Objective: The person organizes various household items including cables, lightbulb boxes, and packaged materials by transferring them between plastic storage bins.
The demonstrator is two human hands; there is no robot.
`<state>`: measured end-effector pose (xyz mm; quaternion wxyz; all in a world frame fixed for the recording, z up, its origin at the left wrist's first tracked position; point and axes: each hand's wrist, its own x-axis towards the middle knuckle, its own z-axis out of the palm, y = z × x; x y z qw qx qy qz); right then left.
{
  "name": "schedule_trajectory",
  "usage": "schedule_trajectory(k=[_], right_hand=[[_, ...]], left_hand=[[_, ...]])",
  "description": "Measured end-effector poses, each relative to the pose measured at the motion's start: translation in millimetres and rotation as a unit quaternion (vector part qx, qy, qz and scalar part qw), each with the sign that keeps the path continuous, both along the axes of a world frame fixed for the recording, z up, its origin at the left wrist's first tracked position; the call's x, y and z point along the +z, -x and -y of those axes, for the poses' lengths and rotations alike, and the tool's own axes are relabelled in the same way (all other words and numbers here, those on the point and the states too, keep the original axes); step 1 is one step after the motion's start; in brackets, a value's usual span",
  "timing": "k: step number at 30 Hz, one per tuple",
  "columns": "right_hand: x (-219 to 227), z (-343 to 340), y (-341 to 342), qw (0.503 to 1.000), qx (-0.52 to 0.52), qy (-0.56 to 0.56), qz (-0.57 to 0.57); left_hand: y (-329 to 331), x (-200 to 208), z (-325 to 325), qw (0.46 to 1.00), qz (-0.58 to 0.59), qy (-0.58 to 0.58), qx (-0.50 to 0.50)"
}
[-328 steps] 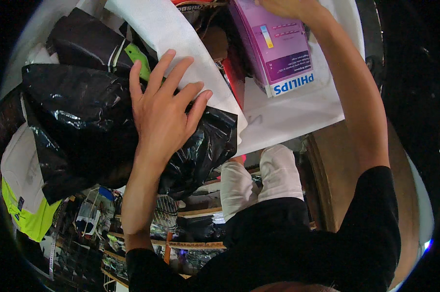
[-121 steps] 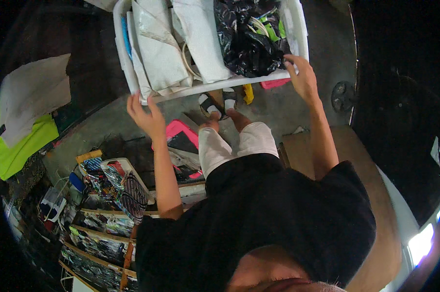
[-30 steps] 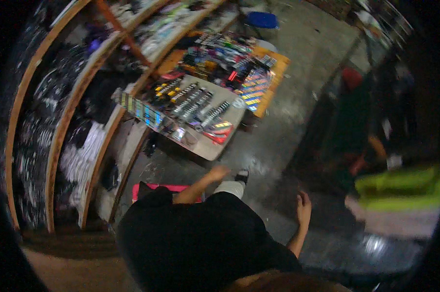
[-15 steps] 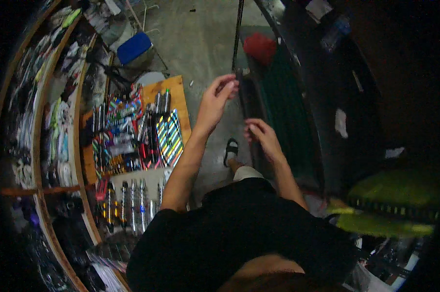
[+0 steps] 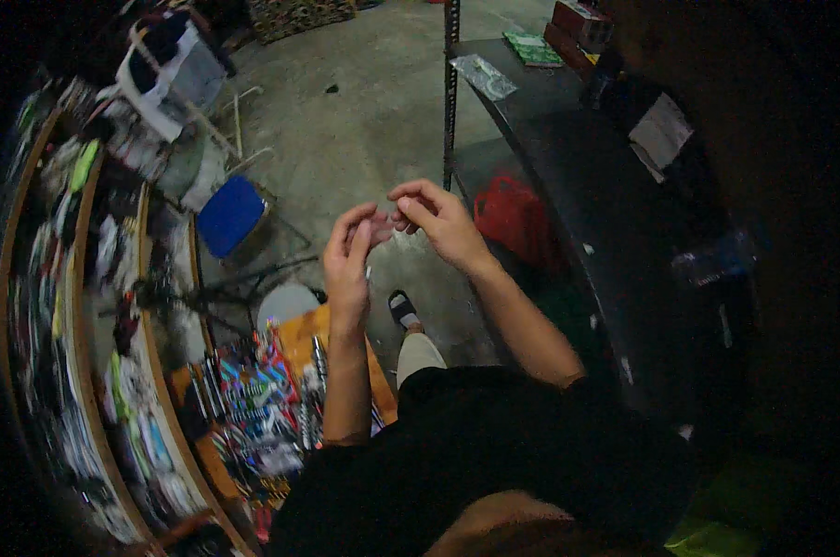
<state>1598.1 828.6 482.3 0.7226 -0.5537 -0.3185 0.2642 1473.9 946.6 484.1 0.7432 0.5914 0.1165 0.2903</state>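
Note:
Both bare hands are raised in front of me at the middle of the view, close together with a small gap between the fingertips. My left hand (image 5: 350, 252) has its fingers half curled and the thumb apart from them; no object shows in it. My right hand (image 5: 441, 225) is bent inward toward the left one, its fingers loosely curved and the thumb a little apart; nothing can be made out in it. The fingers are slightly blurred. Below the hands is my sandalled foot (image 5: 403, 309) on the concrete floor (image 5: 364, 121).
At the left, wooden shelves (image 5: 139, 348) hold many packaged goods. A wooden table (image 5: 306, 327) carries shiny tubular parts. Near it stand a blue-seated stool (image 5: 231, 216) and a round pale seat (image 5: 288, 304). On the right are a dark table (image 5: 568, 121), a metal post (image 5: 450, 93) and a red bag (image 5: 513, 218).
The view has shifted forward along the aisle; the parts table now lies lower. My right hand has risen and come in toward my left hand. The foot in view has changed.

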Motion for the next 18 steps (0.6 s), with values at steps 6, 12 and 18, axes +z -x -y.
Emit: schedule_trajectory(k=[6, 12, 18], right_hand=[[-34.7, -101.4, -128.8, 0.989, -0.059, 0.136, -0.018], [-91.2, -140.6, -215.5, 0.966, -0.110, 0.210, -0.102], [-165.2, -216.6, -274.1, 0.949, -0.148, 0.192, -0.199]], left_hand=[[-70.2, -69.5, -165.9, 0.970, -0.239, 0.049, -0.010], [-193.1, -40.9, -252.2, 0.971, -0.200, 0.045, -0.119], [-344.8, -86.1, -384.0, 0.970, -0.186, 0.006, -0.158]])
